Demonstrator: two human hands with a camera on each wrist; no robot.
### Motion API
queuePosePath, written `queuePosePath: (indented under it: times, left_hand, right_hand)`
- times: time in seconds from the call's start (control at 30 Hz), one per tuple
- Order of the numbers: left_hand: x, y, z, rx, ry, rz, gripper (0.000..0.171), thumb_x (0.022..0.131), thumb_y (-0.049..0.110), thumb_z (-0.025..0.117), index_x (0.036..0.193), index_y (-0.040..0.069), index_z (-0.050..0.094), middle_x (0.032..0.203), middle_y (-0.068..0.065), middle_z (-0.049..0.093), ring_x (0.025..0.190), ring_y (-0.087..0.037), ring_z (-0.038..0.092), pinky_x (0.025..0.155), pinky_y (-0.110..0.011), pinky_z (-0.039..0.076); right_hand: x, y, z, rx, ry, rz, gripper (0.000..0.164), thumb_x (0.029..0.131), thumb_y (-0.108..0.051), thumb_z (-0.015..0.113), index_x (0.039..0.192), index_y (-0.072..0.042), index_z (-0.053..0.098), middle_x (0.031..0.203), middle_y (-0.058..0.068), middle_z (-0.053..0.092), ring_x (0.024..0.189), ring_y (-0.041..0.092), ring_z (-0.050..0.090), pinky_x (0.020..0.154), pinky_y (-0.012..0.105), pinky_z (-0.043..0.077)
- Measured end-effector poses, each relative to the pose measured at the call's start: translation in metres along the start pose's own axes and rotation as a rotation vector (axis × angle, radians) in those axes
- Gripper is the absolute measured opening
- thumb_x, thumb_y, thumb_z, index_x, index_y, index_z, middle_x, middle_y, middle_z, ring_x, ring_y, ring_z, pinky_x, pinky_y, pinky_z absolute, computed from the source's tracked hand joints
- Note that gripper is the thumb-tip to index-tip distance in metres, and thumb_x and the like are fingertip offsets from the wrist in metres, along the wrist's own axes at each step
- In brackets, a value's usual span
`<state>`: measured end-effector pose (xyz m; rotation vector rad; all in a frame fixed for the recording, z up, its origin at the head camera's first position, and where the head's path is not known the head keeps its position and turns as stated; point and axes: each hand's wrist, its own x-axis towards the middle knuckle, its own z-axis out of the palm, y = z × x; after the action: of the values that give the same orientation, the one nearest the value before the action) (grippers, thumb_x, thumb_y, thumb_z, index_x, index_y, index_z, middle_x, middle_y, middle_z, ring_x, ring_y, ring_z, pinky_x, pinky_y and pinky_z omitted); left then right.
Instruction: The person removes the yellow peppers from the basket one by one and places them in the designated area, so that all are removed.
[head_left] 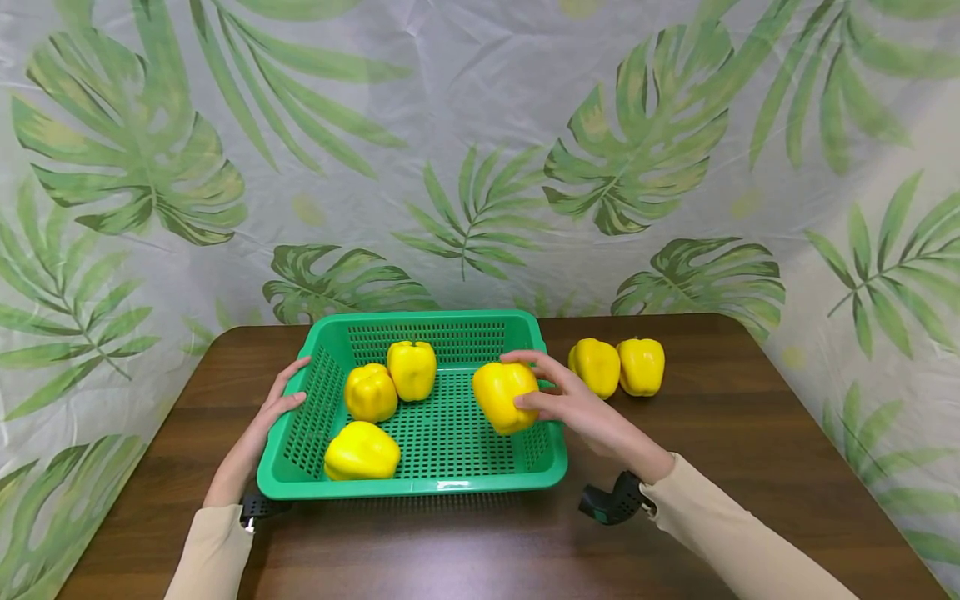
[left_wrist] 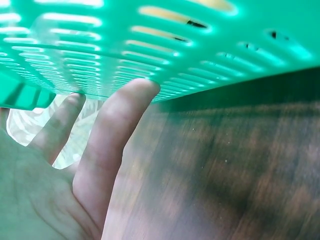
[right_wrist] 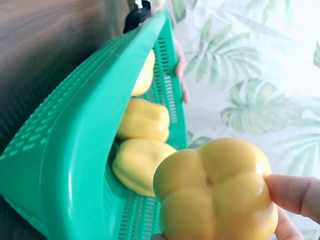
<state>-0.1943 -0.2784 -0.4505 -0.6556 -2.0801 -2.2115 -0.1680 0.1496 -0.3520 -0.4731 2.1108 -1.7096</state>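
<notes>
My right hand holds a yellow bell pepper between thumb and fingers, over the right part of a green plastic basket. In the right wrist view the lobed bottom of this pepper faces the camera. Straight fingers of my left hand rest against the basket's left side. The left wrist view shows its fingertips at the slotted outer wall. Inside the basket lie three more yellow peppers: one near the front, one behind it and one toward the back.
Two further yellow peppers, one nearer the basket and one beside it, sit right of the basket on the dark wooden table. A leaf-patterned cloth hangs behind the table. Black wrist devices are strapped under both forearms.
</notes>
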Motion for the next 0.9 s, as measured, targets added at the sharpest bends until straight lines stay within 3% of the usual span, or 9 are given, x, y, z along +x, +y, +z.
queuePosePath:
  times: [0.23, 0.43, 0.9]
  left_hand:
    - [0.000, 0.000, -0.001, -0.019, -0.016, 0.010, 0.059, 0.095, -0.003, 0.031, 0.140, 0.032, 0.044, 0.132, 0.010, 0.039, 0.112, -0.002, 0.048, 0.086, -0.017, 0.043]
    - [0.001, -0.003, -0.002, -0.012, -0.033, 0.064, 0.062, 0.093, -0.006, 0.030, 0.140, 0.032, 0.046, 0.132, 0.013, 0.041, 0.112, -0.002, 0.048, 0.087, -0.016, 0.041]
    - [-0.001, -0.002, -0.001, -0.074, -0.036, 0.037, 0.061, 0.094, -0.006, 0.029, 0.140, 0.030, 0.045, 0.131, 0.013, 0.047, 0.112, -0.003, 0.051, 0.086, -0.018, 0.043]
  right_hand:
    - [-0.007, 0.000, -0.013, -0.020, 0.033, 0.000, 0.051, 0.094, -0.022, 0.060, 0.142, -0.019, 0.042, 0.133, 0.016, 0.040, 0.110, 0.033, 0.046, 0.087, 0.043, 0.045]
    - [-0.010, 0.003, -0.023, -0.031, 0.066, -0.009, 0.051, 0.094, -0.022, 0.059, 0.142, -0.018, 0.041, 0.132, 0.017, 0.039, 0.112, 0.034, 0.043, 0.088, 0.046, 0.043]
    - [-0.021, 0.014, -0.045, -0.036, 0.208, -0.017, 0.049, 0.093, -0.017, 0.055, 0.140, -0.019, 0.042, 0.133, 0.016, 0.038, 0.110, 0.033, 0.041, 0.083, 0.042, 0.041]
